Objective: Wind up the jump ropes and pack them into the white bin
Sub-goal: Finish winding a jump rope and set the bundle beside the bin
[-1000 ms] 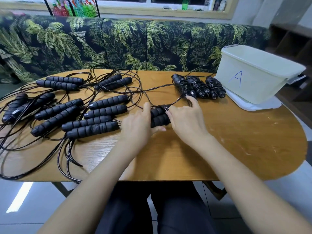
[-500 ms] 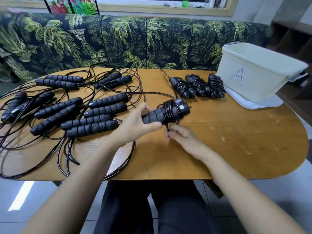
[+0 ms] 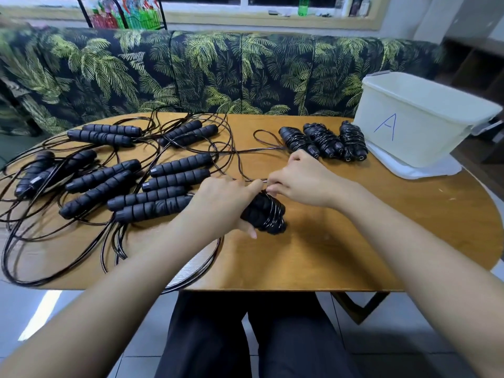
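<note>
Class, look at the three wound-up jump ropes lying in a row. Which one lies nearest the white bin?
The rightmost wound rope, right beside the white bin; the middle one and the left one lie farther from it.

Left hand (image 3: pixel 221 203): half a second ago it held the paired handles (image 3: pixel 261 216) raised, cap end tilted up to the right. Now the pair points down-right, its wrapped end low over the table (image 3: pixel 341 255).

Right hand (image 3: pixel 297 181): was under the handles, pinching the cord (image 3: pixel 245 170) below them. Now it is above them, pinching the cord at the top of the wraps. A second ago it lay over the pair, flat on the table.

Slack: the cord now runs left from the right hand, and a loop (image 3: pixel 263 136) lies just beside the wound bundles (image 3: pixel 324 141). One strand, absent a second ago, curves off the near table edge under the left forearm.
</note>
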